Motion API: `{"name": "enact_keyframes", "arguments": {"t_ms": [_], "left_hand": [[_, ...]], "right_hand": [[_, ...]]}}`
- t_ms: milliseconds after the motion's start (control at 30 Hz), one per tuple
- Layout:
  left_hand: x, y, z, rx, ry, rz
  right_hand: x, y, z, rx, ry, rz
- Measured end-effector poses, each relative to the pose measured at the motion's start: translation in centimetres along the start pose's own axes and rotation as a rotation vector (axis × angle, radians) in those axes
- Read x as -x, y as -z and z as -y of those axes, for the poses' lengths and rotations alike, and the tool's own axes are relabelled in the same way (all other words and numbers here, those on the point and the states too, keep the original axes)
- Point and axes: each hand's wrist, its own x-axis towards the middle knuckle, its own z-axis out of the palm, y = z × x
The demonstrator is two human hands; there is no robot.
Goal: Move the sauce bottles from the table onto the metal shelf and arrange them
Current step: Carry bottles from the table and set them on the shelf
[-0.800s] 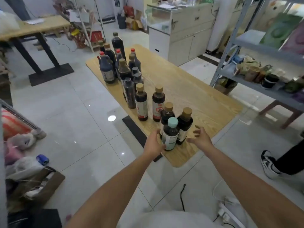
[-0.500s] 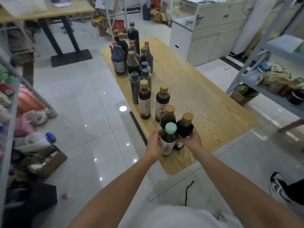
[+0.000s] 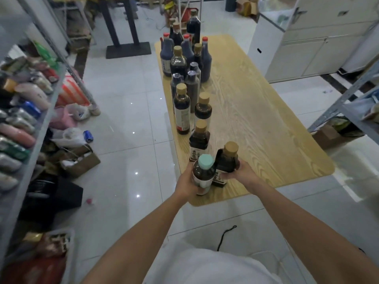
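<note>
Sauce bottles crowd the tabletop's left edge, open wood along its right. At the near edge, left hand grips the mint-capped bottle, right hand grips the tan-capped bottle touching it.

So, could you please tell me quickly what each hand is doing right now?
Left hand: holding the mint-capped bottle.
Right hand: holding the tan-capped bottle.

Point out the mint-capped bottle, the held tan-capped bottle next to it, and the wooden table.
mint-capped bottle (image 3: 202, 175): head view, dark body just below the cap.
held tan-capped bottle (image 3: 225, 163): head view, dark shoulder under the cap.
wooden table (image 3: 256, 119): head view, bare top right of the bottle row.
</note>
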Motion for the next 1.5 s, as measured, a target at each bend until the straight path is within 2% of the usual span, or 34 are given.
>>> {"name": "enact_keyframes", "arguments": {"t_ms": [200, 400, 567, 800, 1067, 1300, 1500], "left_hand": [[1.1, 0.5, 1.0, 0.135, 0.094, -0.028], [3.2, 4.5, 5.1, 0.244, 0.203, -0.092], [5.4, 10.8, 6.7, 0.398, 0.217, -0.140], [9.2, 22.6, 8.9, 0.522, 0.141, -0.316], [15.6, 37.3, 10.7, 0.554, 0.020, -0.637], [22.5, 48.5, 7.5, 0.519, -0.106, -1.075], [28.1, 57.1, 2.1, 0.353, -0.230, -1.459]], "right_hand": [[0.7, 0.3, -0.9, -0.051, -0.022, 0.037], [2.6, -3.2, -1.6, -0.011, -0.039, 0.130], [2.9, -9.0, 0.6, 0.082, -0.010, 0.250], [1.3, -21.8, 7.1, 0.070, 0.088, 0.408], [-0.5, -38.8, 17.9, 0.053, 0.317, 0.667], [0.7, -51.6, 29.4, 0.033, 0.539, 0.930], [2.8, -62.0, 40.6, -0.020, 0.800, 1.233]]}}
